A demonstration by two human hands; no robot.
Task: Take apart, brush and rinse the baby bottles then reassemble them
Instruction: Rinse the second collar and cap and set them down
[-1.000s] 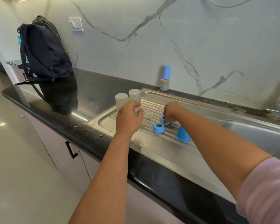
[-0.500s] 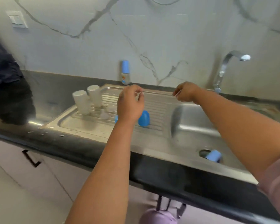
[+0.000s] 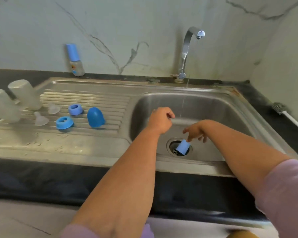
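A light blue cap (image 3: 182,147) lies tilted in the drain of the steel sink (image 3: 230,107). My right hand (image 3: 195,131) reaches down into the basin, and its fingertips touch the cap's upper edge. My left hand (image 3: 160,120) hovers over the basin's left side with curled fingers; nothing shows in it. On the drainboard (image 3: 93,98) lie two blue collar rings (image 3: 75,109) (image 3: 64,122), a dark blue dome cap (image 3: 95,117) and two clear nipples (image 3: 40,119) (image 3: 53,109). Two upturned bottle bodies (image 3: 24,93) (image 3: 1,105) stand at the far left.
A thin stream of water falls from the faucet (image 3: 186,48) into the basin. One assembled small bottle with a blue cap (image 3: 74,60) stands against the wall. A bottle brush (image 3: 282,109) lies on the black counter (image 3: 41,177) at the right.
The view has swung right, from the drainboard to the basin. Both hands left the drainboard and came over the sink. My right hand dropped down to the cap in the drain.
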